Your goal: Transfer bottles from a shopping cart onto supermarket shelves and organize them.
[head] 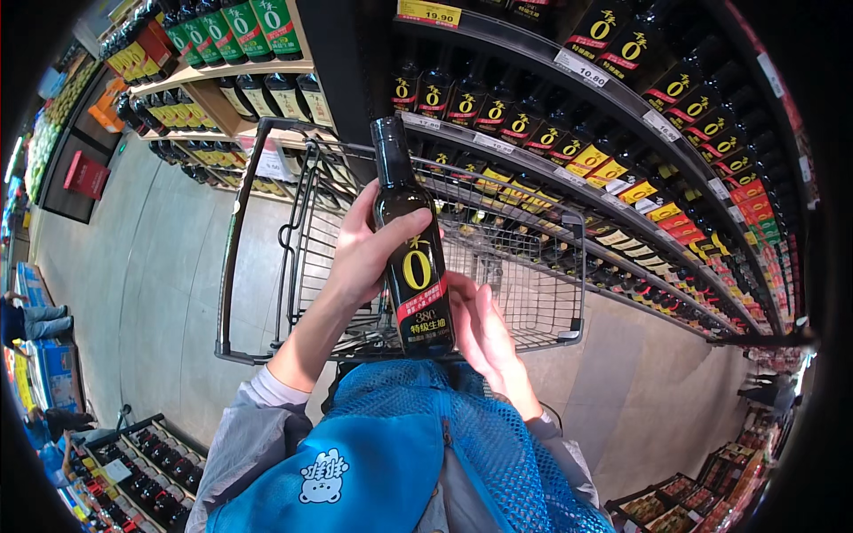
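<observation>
My left hand (363, 256) grips a dark glass bottle of soy sauce (420, 310) around its upper body, the thumb lying across the front. The bottle stands nearly upright, leaning slightly, with its black cap away from me. Its dark label bears a large yellow zero and a red band, facing me. Beside the bottle's lower right side is my right hand (492, 336), fingers spread; some fingertips come to the bottle's edge, and I cannot tell if they touch it. A wire shopping cart (581, 283) stands just beyond and beneath both hands.
Curved-looking shelves (506, 143) of dark bottles with price tags run along the right. A wooden shelf unit (260, 66) holds more bottles at upper left. Grey tile floor (160, 266) lies left of the cart. A low bottle display (156, 460) stands lower left, a person (43, 323) farther left.
</observation>
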